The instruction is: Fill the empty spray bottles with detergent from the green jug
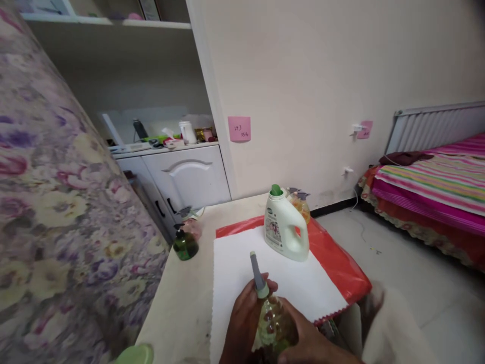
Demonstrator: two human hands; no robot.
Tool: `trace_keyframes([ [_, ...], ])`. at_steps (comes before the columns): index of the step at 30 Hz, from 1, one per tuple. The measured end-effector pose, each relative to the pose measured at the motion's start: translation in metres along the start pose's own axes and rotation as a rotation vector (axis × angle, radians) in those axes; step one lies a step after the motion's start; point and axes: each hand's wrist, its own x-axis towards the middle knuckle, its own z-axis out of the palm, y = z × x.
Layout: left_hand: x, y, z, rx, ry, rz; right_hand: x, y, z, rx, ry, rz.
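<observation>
Clear spray bottle (271, 321) in left hand (242, 323) and right hand (310, 341); jug (284, 227) label unreadable

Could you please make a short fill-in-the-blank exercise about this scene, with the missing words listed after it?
1. Both the left hand and the right hand hold a clear spray bottle with a ____ nozzle.
2. The white jug has a ____ cap.
3. The jug stands on a white sheet that lies over a ____ cloth.
4. The sticky note on the wall is ____.

Missing words: grey; green; red; pink
</observation>
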Motion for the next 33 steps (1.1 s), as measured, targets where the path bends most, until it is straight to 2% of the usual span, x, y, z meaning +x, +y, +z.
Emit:
trace_keyframes([
  [4,0.010,-0.012,-0.004,-0.091,0.030,-0.035,-0.004,0.005,-0.003,0.033,0.024,0.031],
  [7,0.013,-0.016,-0.005,-0.073,0.033,-0.036,-0.005,0.008,-0.007,0.023,0.030,0.050],
  [10,0.010,-0.012,-0.002,-0.019,0.011,-0.029,-0.005,0.009,-0.010,0.007,0.029,0.053],
  [14,0.008,-0.004,0.000,-0.026,0.020,-0.062,-0.008,0.016,-0.016,-0.139,0.119,0.070],
  [17,0.011,-0.001,-0.003,-0.039,0.155,0.050,-0.016,0.025,-0.026,-0.250,0.177,0.113],
  [20,0.014,0.003,-0.011,-0.140,0.263,0.169,-0.022,0.032,-0.035,-0.293,0.165,0.161],
  [26,0.013,0.016,-0.035,-0.308,0.285,0.293,-0.025,0.025,-0.038,-0.364,0.151,0.182],
  [30,0.010,0.035,-0.048,-0.428,0.379,0.375,-0.031,0.009,-0.039,-0.469,0.133,0.191],
  [33,0.006,0.050,-0.055,-0.542,0.382,0.430,-0.037,0.001,-0.049,-0.516,0.158,0.185],
])
